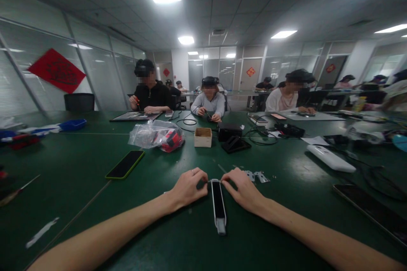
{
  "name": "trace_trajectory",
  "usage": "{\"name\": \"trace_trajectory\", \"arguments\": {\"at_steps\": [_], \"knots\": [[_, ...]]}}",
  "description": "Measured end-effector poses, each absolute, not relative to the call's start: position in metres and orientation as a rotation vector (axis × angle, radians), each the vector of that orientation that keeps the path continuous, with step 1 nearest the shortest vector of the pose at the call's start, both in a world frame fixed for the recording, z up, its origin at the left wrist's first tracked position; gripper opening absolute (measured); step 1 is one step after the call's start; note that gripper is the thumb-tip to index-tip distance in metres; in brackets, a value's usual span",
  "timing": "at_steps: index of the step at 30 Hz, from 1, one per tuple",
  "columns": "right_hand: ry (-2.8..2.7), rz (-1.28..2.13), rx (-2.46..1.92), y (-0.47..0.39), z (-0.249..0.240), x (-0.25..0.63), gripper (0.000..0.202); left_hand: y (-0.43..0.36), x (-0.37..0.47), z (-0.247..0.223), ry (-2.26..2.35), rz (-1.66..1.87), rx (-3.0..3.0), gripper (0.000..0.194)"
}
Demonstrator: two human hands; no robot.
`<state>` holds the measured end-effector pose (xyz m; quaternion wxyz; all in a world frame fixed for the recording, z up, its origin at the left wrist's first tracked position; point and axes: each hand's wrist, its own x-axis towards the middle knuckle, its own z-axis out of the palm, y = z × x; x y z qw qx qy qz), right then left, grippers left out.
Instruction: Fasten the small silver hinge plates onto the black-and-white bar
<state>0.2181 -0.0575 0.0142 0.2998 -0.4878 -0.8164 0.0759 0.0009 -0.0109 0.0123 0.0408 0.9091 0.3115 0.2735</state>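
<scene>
A narrow white device with a long black face point(218, 199) lies on the green table, its far end between my two hands. At its near end is a pale grey block-like part point(221, 226). My left hand point(190, 186) is closed in a pinch just left of the far end. Just right of that end, my right hand point(242, 188) pinches with thumb and forefinger. Whatever is between the fingertips of either hand is too small to make out. Beyond my right hand lie several small metallic flat pieces point(257, 176).
A green-edged phone point(125, 164) lies to the left. Ahead are a plastic bag with a red item point(155, 135), a small open box point(202, 137) and a black box point(231, 131). To the right are a white case point(330, 159), a dark phone point(372, 209) and cables. Co-workers sit opposite.
</scene>
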Motion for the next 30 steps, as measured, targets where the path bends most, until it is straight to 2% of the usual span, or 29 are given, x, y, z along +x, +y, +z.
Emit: {"name": "trace_trajectory", "arguments": {"at_steps": [11, 30], "knots": [[-2.154, 0.179, -1.408, -0.0572, 0.0093, 0.2195, 0.020, -0.0074, 0.0028, 0.0108, 1.093, 0.693, 2.754, 0.010], [-2.175, 0.108, -1.479, -0.0557, 0.0072, 0.2174, 0.019, -0.0081, 0.0016, 0.0120, 1.040, 0.731, 2.696, 0.007]]}}
